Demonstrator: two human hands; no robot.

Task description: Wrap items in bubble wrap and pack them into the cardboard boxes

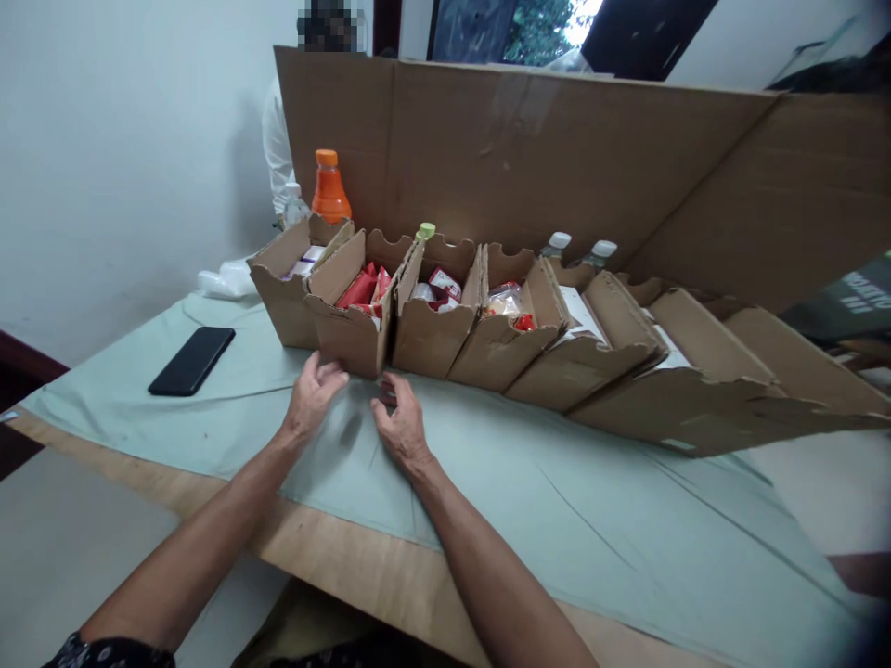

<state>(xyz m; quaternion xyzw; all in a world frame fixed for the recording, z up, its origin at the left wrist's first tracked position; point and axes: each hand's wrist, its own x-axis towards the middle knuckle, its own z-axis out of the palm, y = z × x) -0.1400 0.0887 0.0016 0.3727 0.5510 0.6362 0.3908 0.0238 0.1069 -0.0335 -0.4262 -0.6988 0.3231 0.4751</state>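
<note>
Now holding the left hand (311, 394) and the right hand (404, 425) low by the green cloth (501, 464) of the surface (362, 547), just on the near side of a cardboard box (346, 339), second from the left in a row. Curling the left fingers (313, 365) loosely, about half open and gripping nothing, close by the near lower left corner of that box. Bending the right fingers (399, 384) much the same way, half open and likewise bearing no load, just beside the near lower right corner. Being unable to tell light fingertip contact with the cardboard from a narrow gap, at this angle. Leaving bare cloth between both hands.

Seeing red packets (360, 289) inside that box, and just to its left the leftmost box (285, 306), with white-and-purple packs (304, 263). Finding a third box (426, 341) just to the right, with dark red and white packs (444, 286). Looking left, spotting a black phone (192, 361) lying on the cloth. Looking past the leftmost box, noticing an orange bottle (329, 195) standing upright, a tall cardboard panel (557, 153) on the far side, and a person's white sleeve (277, 134) at far left.
</note>
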